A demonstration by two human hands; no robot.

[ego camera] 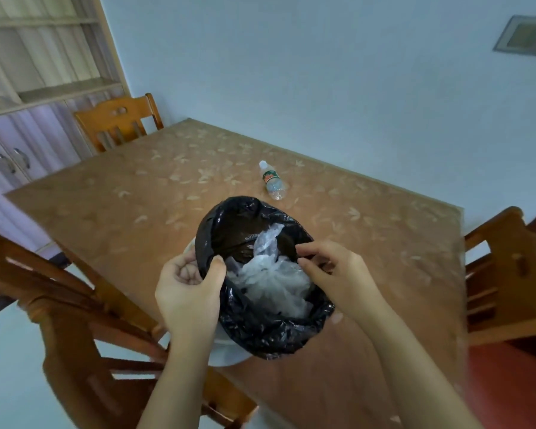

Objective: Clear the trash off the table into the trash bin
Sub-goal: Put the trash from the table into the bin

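With crumpled clear plastic (270,280) already lying inside, the left hand (188,284) and right hand (331,272) are each pinching the rim of the black bag (260,329) lining the bin (226,351), while one bottle (273,181) is waiting on the table (136,193), well apart from the bin.

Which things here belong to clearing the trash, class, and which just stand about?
Part of the job:
- plastic bottle lying on the table
- bin with black liner
- crumpled clear plastic inside it
- left hand and right hand gripping the liner

Just standing about:
- wooden chairs
- cabinet
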